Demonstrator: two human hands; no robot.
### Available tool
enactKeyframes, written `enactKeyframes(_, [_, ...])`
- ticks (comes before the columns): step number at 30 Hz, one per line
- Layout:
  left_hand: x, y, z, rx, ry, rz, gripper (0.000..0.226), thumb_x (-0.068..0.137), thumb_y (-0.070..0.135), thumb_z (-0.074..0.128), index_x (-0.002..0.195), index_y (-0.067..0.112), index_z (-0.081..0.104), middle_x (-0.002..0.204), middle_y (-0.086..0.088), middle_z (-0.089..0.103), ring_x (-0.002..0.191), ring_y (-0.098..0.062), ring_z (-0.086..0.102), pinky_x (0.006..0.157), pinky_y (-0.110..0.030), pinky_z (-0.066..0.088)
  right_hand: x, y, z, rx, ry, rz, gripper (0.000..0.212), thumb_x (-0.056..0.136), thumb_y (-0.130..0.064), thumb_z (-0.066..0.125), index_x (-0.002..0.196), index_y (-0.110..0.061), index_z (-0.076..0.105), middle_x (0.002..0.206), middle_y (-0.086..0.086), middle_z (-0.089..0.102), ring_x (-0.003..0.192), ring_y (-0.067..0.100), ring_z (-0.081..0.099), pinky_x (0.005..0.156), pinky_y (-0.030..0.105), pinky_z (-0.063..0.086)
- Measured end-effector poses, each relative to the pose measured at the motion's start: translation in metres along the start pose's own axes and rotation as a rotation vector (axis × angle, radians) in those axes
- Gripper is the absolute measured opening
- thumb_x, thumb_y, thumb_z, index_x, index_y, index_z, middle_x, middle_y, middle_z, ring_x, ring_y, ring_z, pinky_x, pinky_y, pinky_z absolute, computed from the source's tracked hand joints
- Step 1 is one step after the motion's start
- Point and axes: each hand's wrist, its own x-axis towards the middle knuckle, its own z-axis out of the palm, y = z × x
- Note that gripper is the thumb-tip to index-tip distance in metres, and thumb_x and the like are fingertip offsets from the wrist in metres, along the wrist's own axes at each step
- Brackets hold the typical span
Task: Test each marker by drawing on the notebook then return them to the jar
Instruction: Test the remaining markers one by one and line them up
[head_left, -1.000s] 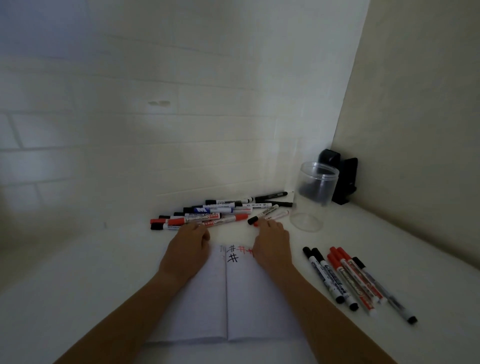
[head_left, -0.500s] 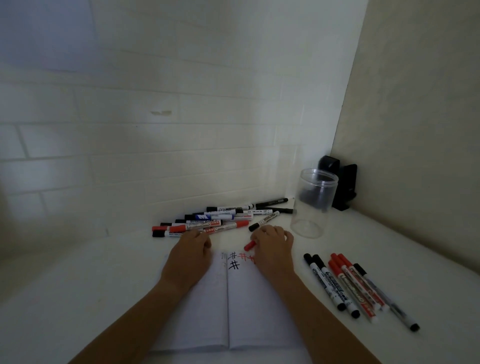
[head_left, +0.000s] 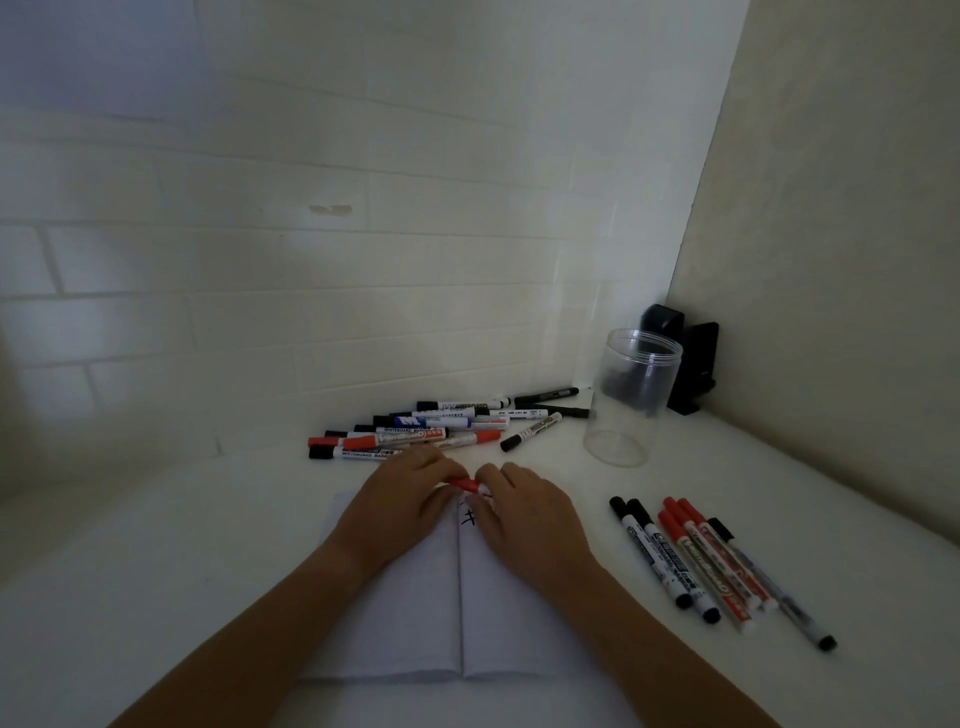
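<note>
An open white notebook (head_left: 405, 613) lies in front of me, with small hash marks near the top of its spine. Above that spot both hands meet on a red-capped marker (head_left: 466, 484). My left hand (head_left: 402, 506) pinches its red cap end and my right hand (head_left: 530, 514) grips the white barrel, most of which is hidden. A clear plastic jar (head_left: 631, 397) stands upright and open at the back right, with nothing inside. A pile of several markers (head_left: 415, 431) lies behind the notebook. Several more markers (head_left: 696, 558) lie in a row to the right.
A black object (head_left: 691, 364) stands in the corner behind the jar. A tiled wall runs close behind the marker pile and a plain wall closes off the right side. The white tabletop (head_left: 156, 571) extends to the left of the notebook.
My right hand picked a red-capped marker from beside the pile and drew it back over the notebook. My left hand moved right and took hold of its cap.
</note>
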Motion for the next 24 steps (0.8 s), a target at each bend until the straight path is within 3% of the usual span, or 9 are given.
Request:
enactKeyframes(3, [-0.0013,-0.0017,0.0027,0.029,-0.032,0.028,0.036,0.1,0.039,0.043,0.113,0.02,0.07,0.104,0.004,0.065,0.095,-0.011,0.057,0.081,-0.028,0.049,-0.0099,0.0004,0.0036,0.004,-0.022,0.05,0.024,0.098,-0.044,0.043,0.096,-0.028,0.061,0.073,-0.007,0.057,0.058,0.013,0.055,0.047,0.024,0.033])
enactKeyframes(7, [-0.0007,0.0011,0.002,0.024,-0.063,0.041,0.037,0.101,0.039,0.04,0.111,0.019,0.07,0.103,0.004,0.065,0.094,-0.01,0.055,0.081,-0.022,0.042,-0.0094,-0.0026,0.0007,-0.054,-0.027,0.048,0.031,0.1,-0.05,0.035,0.09,-0.029,0.056,0.061,-0.004,0.054,0.047,0.016,0.053,0.045,0.027,0.027])
enactKeyframes(13, [0.0012,0.0026,-0.0008,0.065,-0.096,0.069,0.031,0.085,0.014,0.051,0.109,0.021,0.069,0.103,0.005,0.064,0.097,-0.011,0.055,0.082,-0.023,0.042,-0.0103,-0.0053,0.0003,-0.116,-0.024,0.038,0.031,0.103,-0.056,0.034,0.091,-0.032,0.05,0.05,-0.003,0.052,0.038,0.016,0.048,0.044,0.025,0.023])
enactKeyframes(16, [0.001,0.0017,-0.0013,0.065,-0.102,0.064,0.032,0.082,0.013,0.051,0.108,0.022,0.068,0.104,0.007,0.063,0.097,-0.01,0.055,0.081,-0.022,0.041,-0.0102,-0.0068,0.0017,-0.15,-0.008,0.06,0.038,0.103,-0.057,0.029,0.088,-0.031,0.052,0.048,-0.003,0.05,0.035,0.016,0.046,0.044,0.025,0.02])
enactKeyframes(18, [-0.0004,0.0005,0.0005,0.049,-0.089,0.04,0.027,0.089,0.017,0.05,0.109,0.023,0.066,0.106,0.007,0.063,0.097,-0.01,0.056,0.081,-0.026,0.045,-0.0081,-0.0049,0.0042,-0.179,-0.002,0.03,0.032,0.103,-0.052,0.035,0.088,-0.029,0.053,0.052,-0.005,0.05,0.038,0.014,0.046,0.043,0.025,0.017])
enactKeyframes(21, [-0.0003,0.0013,0.0025,0.05,-0.071,0.026,0.022,0.098,0.025,0.044,0.108,0.023,0.064,0.104,0.007,0.06,0.094,-0.011,0.055,0.079,-0.024,0.043,-0.0026,-0.004,0.0067,-0.174,-0.016,-0.033,0.011,0.093,-0.033,0.06,0.089,-0.024,0.054,0.069,-0.007,0.052,0.052,0.012,0.05,0.045,0.025,0.023])
enactKeyframes(22, [0.0004,0.002,0.0028,0.055,-0.073,0.031,0.024,0.098,0.027,0.042,0.107,0.023,0.063,0.104,0.007,0.059,0.093,-0.011,0.054,0.079,-0.023,0.041,-0.0021,-0.0051,0.0072,-0.17,-0.018,-0.047,0.01,0.09,-0.027,0.062,0.09,-0.024,0.053,0.07,-0.006,0.052,0.052,0.012,0.051,0.045,0.025,0.023])
enactKeyframes(24, [0.0011,0.002,0.0031,0.069,-0.086,0.041,0.024,0.098,0.028,0.041,0.108,0.022,0.062,0.105,0.005,0.059,0.094,-0.011,0.053,0.08,-0.021,0.04,-0.0025,-0.0081,0.0032,-0.177,-0.033,-0.044,0.003,0.091,-0.026,0.048,0.091,-0.024,0.051,0.064,-0.007,0.051,0.043,0.01,0.049,0.043,0.025,0.019])
